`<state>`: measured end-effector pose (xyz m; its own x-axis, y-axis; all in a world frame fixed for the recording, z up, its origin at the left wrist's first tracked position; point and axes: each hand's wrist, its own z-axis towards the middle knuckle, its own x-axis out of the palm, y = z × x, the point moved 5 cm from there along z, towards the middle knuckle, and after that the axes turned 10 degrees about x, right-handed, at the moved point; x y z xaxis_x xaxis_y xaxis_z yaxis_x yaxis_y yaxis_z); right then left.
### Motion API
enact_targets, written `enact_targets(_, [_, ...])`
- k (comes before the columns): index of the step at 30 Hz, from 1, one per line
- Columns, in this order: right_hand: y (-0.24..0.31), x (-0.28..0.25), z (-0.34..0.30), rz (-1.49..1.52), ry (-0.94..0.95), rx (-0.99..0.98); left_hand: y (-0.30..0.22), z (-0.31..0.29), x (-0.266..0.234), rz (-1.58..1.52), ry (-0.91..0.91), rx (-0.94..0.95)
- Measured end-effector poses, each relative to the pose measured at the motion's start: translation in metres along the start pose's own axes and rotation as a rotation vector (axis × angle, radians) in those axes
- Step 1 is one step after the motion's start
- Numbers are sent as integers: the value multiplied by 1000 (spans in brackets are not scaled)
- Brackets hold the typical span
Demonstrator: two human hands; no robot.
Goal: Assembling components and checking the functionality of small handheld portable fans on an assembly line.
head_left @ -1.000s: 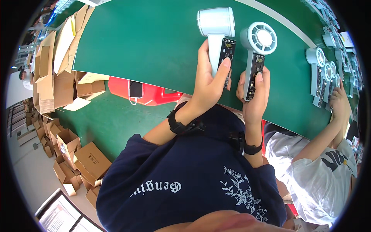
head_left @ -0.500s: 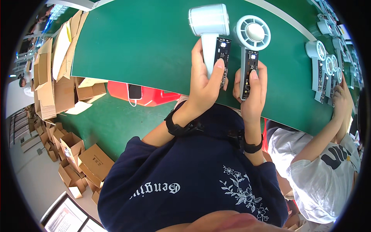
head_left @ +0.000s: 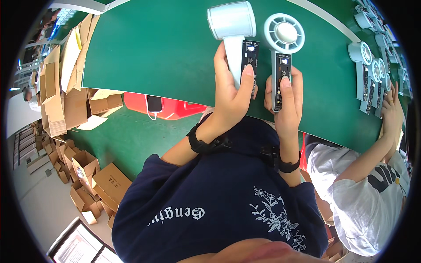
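In my left hand (head_left: 231,90) is a pale blue handheld fan (head_left: 231,19), gripped round its handle, its barrel-shaped head turned sideways. A black circuit board (head_left: 250,55) lies along that handle, with my thumb on it and a light glowing near its top. My right hand (head_left: 287,94) grips a second handheld fan (head_left: 272,34), whose round, spoked head faces up. Its handle carries a similar exposed circuit board (head_left: 283,65), also lit, with my right thumb pressing on it. Both fans are held side by side above the green table (head_left: 153,52).
More handheld fans (head_left: 360,55) lie at the table's right end, where a co-worker's hands (head_left: 390,109) rest beside them. Open cardboard boxes (head_left: 66,105) stand off the left end. A red stool (head_left: 171,107) with a phone (head_left: 154,103) on it sits below the table's near edge.
Both fans have shifted slightly up and to the left in the view, still in my hands. The co-worker's hands have moved a little at the right.
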<state>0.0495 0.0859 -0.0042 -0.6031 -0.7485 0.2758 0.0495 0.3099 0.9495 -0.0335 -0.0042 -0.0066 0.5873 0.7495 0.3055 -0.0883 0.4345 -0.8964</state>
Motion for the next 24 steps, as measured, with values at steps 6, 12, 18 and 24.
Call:
enact_targets(6, [2, 2, -2, 3, 64, 35, -5, 0, 0, 22, -43, 70])
enact_targets(12, [1, 0, -2, 5, 50, 28, -4, 1, 0, 5, -32, 47])
enact_targets(18, [-2, 0, 0, 6, 16, 10, -4, 1, 0, 8, -31, 32])
enact_targets(24, [-2, 0, 0, -20, 15, 1, -3, 1, -1, -4, 26, 30])
